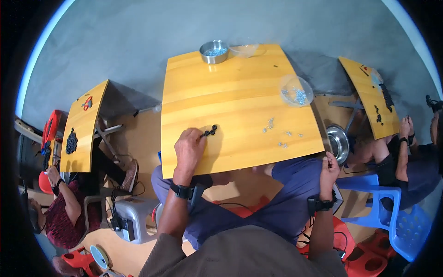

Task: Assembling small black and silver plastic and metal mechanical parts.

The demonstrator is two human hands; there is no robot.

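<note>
My left hand (188,150) rests at the near left of the yellow wooden table (221,97), fingers curled together. Its fingertips meet the nearest of several small black round pieces (211,131) lying in a short bent row. Off the table's near right corner, my right hand (329,170) is held closed above my thigh, beside a steel bowl (338,143). Something small and dark shows between its fingers, too small to make out. Small silvery pieces (289,134) lie scattered on the right part of the tabletop.
A clear plastic bowl (296,91) with bluish metal pieces stands at the table's right edge. At the far edge are a steel bowl (214,52) of similar pieces and another clear bowl (244,48). People sit at side tables left and right. A blue stool (387,207) stands right.
</note>
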